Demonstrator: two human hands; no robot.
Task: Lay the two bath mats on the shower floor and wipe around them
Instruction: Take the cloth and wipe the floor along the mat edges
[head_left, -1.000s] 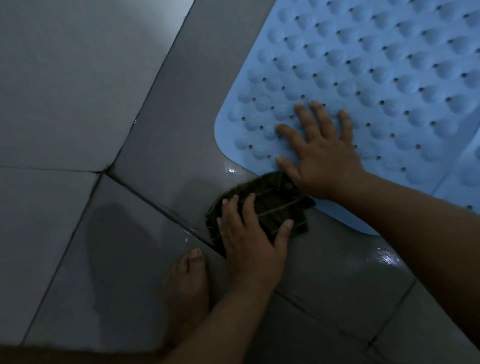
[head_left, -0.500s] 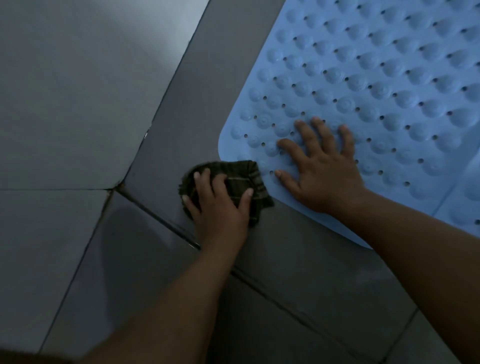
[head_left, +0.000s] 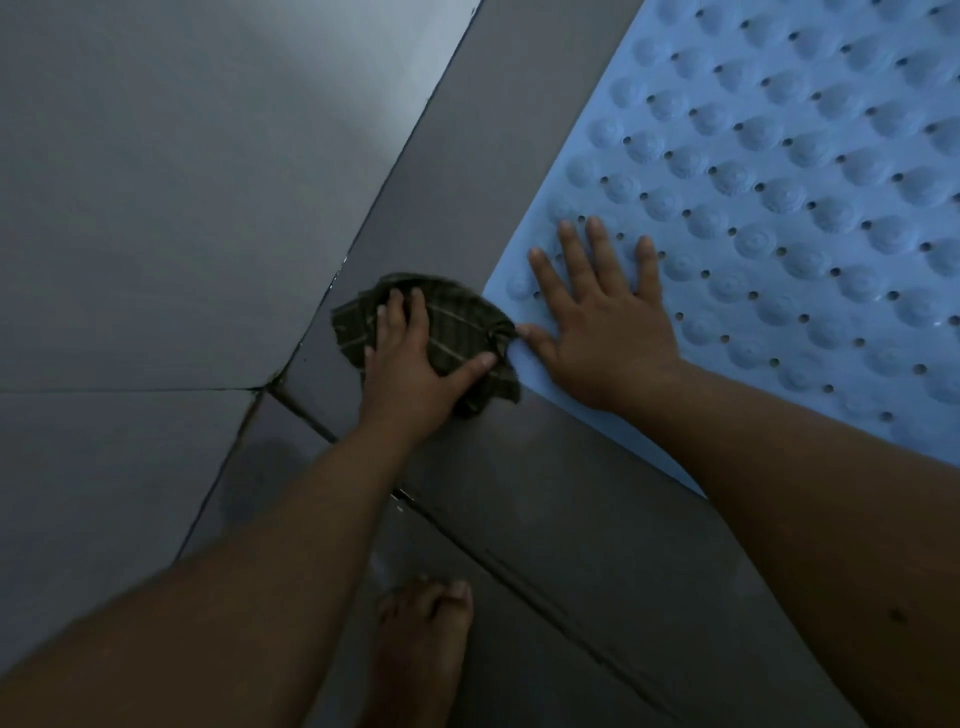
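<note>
Fingers (head_left: 395, 317) of the left hand (head_left: 410, 374) curl over a dark plaid cloth (head_left: 457, 332) at mid-frame, pressing it onto the grey tiled floor (head_left: 545, 493) just beside the mat's corner. Right hand (head_left: 608, 332) lies flat, fingers spread wide, on the blue bath mat (head_left: 779, 208) filling the upper right. Grey wall tiles (head_left: 182, 182) occupy the upper left; a bare foot (head_left: 421, 639) stands at bottom centre.
</note>
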